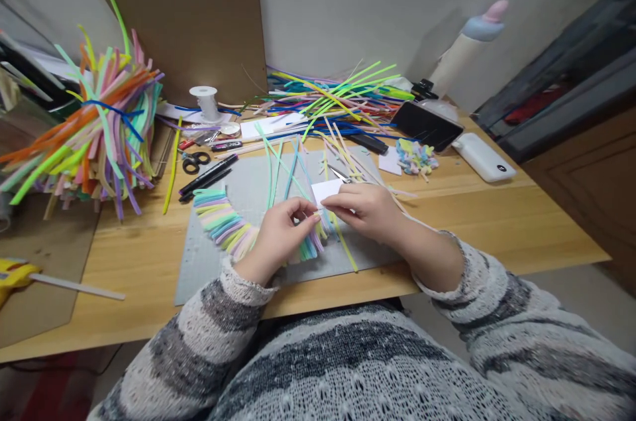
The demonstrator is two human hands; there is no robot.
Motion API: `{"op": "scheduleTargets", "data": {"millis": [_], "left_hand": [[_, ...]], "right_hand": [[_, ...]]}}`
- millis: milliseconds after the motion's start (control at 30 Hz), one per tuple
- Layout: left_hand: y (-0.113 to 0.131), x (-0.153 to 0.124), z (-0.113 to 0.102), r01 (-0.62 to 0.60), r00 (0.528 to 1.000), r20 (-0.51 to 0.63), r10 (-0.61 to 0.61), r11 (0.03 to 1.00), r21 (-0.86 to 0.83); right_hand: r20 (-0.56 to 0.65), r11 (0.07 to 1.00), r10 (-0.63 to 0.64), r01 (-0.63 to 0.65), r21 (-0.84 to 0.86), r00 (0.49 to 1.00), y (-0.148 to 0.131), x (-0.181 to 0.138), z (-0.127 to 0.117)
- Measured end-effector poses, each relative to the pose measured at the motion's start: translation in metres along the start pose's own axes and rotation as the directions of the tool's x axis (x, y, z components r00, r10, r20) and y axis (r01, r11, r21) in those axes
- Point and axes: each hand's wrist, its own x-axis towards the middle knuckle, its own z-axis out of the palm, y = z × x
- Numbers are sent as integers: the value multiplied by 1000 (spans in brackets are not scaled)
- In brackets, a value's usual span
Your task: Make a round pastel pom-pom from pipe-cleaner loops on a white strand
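A curved fringe of short pastel pipe cleaner pieces (223, 222) lies on the grey cutting mat (193, 268), running beneath my left hand (281, 232). The thumb and forefinger of that hand pinch at the fringe's right end. Close beside it, my right hand (370, 209) has its fingertips pressed together; whatever is between them is too small to make out. A white card (325, 191) sits just behind the fingertips. Long loose pipe cleaners (278, 172) spread over the mat, and a yellow one (346, 248) extends toward its front edge. Small scissors (338, 174) lie behind my right hand.
A big tied pipe cleaner bundle (106, 122) stands at left, above a yellow glue gun (14, 275). Black-handled scissors (195, 161), pens (209, 177) and a white spool (205, 103) lie behind the mat. At right are a phone (427, 126) and a white power bank (484, 157).
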Motion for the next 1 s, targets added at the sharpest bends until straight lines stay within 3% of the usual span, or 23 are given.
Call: {"op": "scheduleTargets", "data": {"millis": [100,200,367,567,1000], "left_hand": [[2,-1,0,-4,1000,-12,4,999,32],[4,-1,-1,19,999,-29,-20,1000,-25],[5,-1,-1,20,999,-32,-23,995,-101],[5,-2,-2,10,998,-55,-19,987,-160],[3,-6,1,33,997,-60,-46,977,-209]], "right_hand": [[-4,995,3,-3,95,1000,-1,0,3],[13,941,102,-100,322,995,-4,-1,9],[157,707,280,-313,634,947,-13,0,19],[233,507,352,-393,767,907,-17,2,23],[195,564,330,-359,743,923,-23,-2,26]]}}
